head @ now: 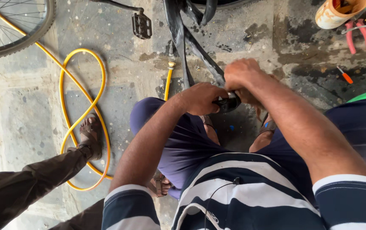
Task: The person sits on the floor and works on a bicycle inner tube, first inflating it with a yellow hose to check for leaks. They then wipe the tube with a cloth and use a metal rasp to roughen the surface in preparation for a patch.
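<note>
both hands meet low over the knees: the left hand (202, 99) is curled tight round a black inner tube (191, 47), pinning it just above the lap, while the right hand (243, 76) presses fist-like beside it, fingers folded, whether gripping cannot be told. the tube's long axis runs up and away from the hands toward the pedal (142, 25). open floor lies left, where the yellow hose (82, 102) loops; pliers (357, 36) sit well apart, upper right.
</note>
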